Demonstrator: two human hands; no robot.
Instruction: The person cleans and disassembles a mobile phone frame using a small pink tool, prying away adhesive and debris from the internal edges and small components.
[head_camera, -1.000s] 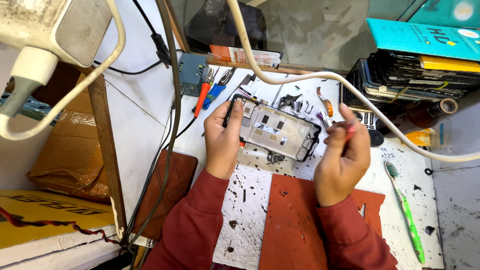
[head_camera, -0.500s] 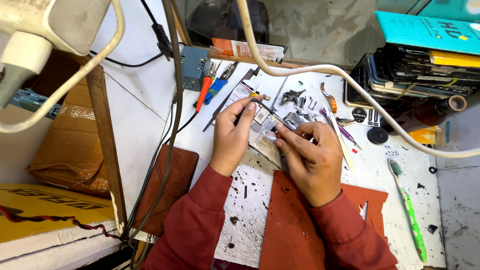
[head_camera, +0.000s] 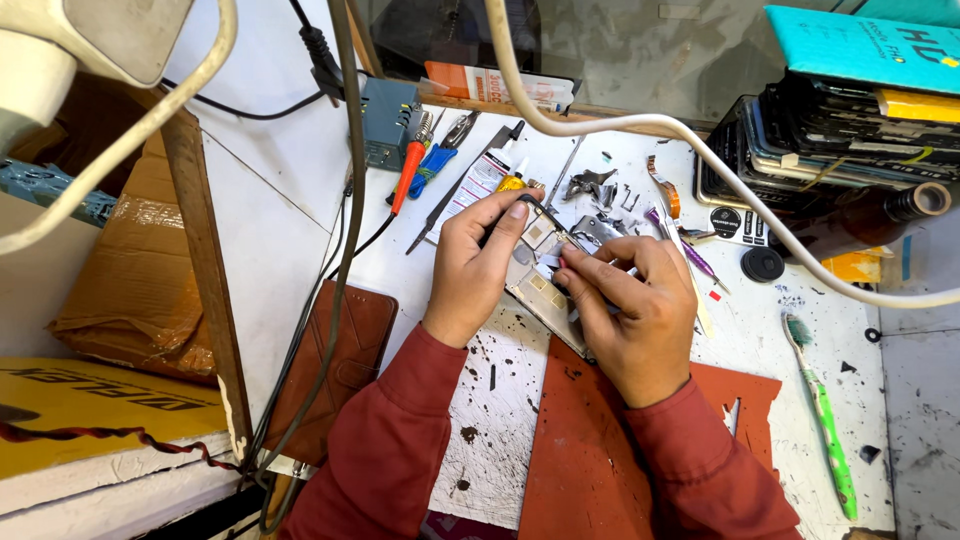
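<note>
An opened phone (head_camera: 537, 280) with bare metal shields lies tilted on the white worktop (head_camera: 500, 420), partly hidden by both hands. My left hand (head_camera: 480, 268) grips its upper left edge, thumb and forefinger on the frame. My right hand (head_camera: 628, 312) lies over its right side, forefinger and thumb pinched on something small at the board; what they pinch is too small to tell. Both sleeves are dark red. A red-brown mat (head_camera: 600, 470) lies under my right wrist.
Screwdrivers (head_camera: 412, 170), tweezers and small metal parts (head_camera: 592, 186) lie behind the phone. A green toothbrush (head_camera: 822, 420) lies at right, a stack of phones (head_camera: 830, 150) at back right. A brown wallet case (head_camera: 335, 370) lies at left. A white cable (head_camera: 640, 125) crosses overhead.
The phone has come down from being held up flat to lying tilted on the worktop. My right hand moved left from beside it onto its board.
</note>
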